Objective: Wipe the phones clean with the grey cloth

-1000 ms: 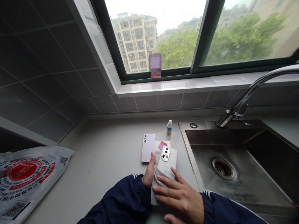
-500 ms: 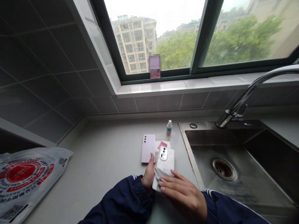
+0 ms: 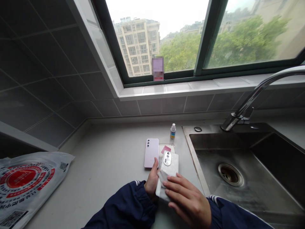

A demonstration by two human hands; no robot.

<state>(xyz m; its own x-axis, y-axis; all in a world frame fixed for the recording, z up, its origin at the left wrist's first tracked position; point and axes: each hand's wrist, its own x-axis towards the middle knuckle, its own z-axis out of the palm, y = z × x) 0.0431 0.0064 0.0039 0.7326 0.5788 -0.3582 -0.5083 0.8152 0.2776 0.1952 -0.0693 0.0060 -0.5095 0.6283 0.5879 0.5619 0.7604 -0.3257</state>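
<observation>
My left hand [image 3: 152,182] grips a white phone [image 3: 174,159] along its left edge, thumb up at its side. The phone lies tilted over the counter, back facing up, with a silver oval camera block at its top. A thin white wipe [image 3: 163,175] is spread over the lower part of its back. My right hand [image 3: 188,197] presses the wipe onto the phone with its fingers laid together; the palm side is hidden. Just left of it a lilac phone [image 3: 152,153] rests back up on the counter. A clear phone case [image 3: 172,146] with a pink piece [image 3: 166,149] lies partly beneath the white phone.
A small white-capped bottle [image 3: 172,131] stands behind the phones, near the sink edge. On the right is a steel sink [image 3: 209,171] with a chrome faucet [image 3: 250,98]. A printed plastic bag [image 3: 35,178] sits at the counter's left. The window [image 3: 181,41] is behind.
My right hand has shifted slightly on the phone's back, and its fingers have changed position over the wipe. My left hand keeps its hold on the white phone.
</observation>
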